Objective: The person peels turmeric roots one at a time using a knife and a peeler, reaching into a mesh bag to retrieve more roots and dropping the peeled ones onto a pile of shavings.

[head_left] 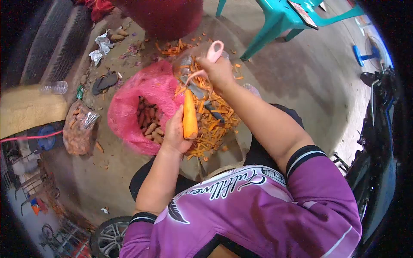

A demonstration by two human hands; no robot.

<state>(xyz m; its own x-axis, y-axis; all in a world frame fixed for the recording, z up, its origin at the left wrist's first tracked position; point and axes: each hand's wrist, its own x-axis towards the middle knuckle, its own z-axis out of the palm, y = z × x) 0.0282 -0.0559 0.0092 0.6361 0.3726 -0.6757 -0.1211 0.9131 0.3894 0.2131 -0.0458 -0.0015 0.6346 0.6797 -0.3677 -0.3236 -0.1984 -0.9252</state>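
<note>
Head view: two bare hands at work low over a concrete floor [292, 81]. Left hand [175, 132] holds an orange root [189, 118], fingers closed around it, thumb along its left side; the root is bare of skin where visible. Right hand [220, 72] grips a pink peeler [211, 56], fingers wrapped round the handle, ringed end poking out on the far side. Its forked head sits by the root's tapered tip; blur hides whether the blade touches.

Location: root held above the inner edge of a spread of orange peelings [221, 131], just beside the rim of a pink mesh sack [124, 109] with brown roots [150, 124] inside. A filled clear bag [77, 133] stands toward the floor's left edge.

Method, in my judgement: light, even pressure, long strokes, blade nearly flat to the surface; turn the root a little between passes. Keep the left thumb behind the blade's path and grip firmly, as a wet root may slip.

Pose: left forearm rises from the near side, wrist close to the root's thick end. Right forearm reaches diagonally inward from the right, elbow bent, hand beyond the tip.
</note>
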